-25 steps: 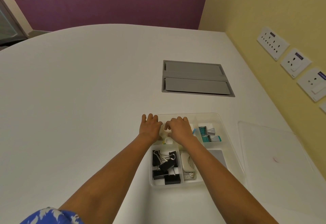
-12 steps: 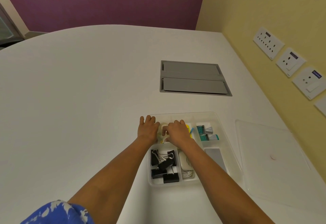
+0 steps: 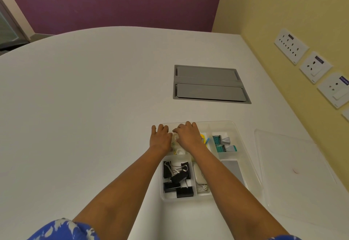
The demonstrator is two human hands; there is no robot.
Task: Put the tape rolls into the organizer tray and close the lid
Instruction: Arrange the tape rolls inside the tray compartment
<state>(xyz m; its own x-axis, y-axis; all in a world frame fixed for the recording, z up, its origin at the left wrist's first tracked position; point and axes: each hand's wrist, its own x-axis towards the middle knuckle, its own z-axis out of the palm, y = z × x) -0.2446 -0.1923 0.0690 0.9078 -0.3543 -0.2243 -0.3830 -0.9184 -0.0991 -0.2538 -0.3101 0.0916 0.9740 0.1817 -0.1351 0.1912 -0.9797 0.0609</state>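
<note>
Over the far left compartment of the tray (image 3: 243, 139), both hands lie palm down and side by side; the left hand (image 3: 160, 138) rests at the tray's left edge with fingers spread toward the far rim, and the right hand (image 3: 188, 135) covers the compartment just beside it, knuckles up; whether either grip is closed on anything I cannot tell, since the fingers hide what is beneath them. Between and just under the two hands peek pale tape rolls (image 3: 176, 148) (only slivers of them show), lying inside that far left compartment. Just right of the right hand sit yellow and blue sticky tabs (image 3: 204, 139), and further right two small teal and grey sharpeners (image 3: 223, 143) in their own compartment. Nearer the person, the left compartment holds a heap of black binder clips (image 3: 177, 180); beside it lies a white stapler (image 3: 200, 178), and a grey pad (image 3: 232, 169) sits to its right, partly under the right forearm. Well off the tray, the clear lid (image 3: 294, 173) lies flat on the white bench (image 3: 85, 116) to the right; a grey cable hatch (image 3: 209, 84) is set into the bench beyond the tray.
</note>
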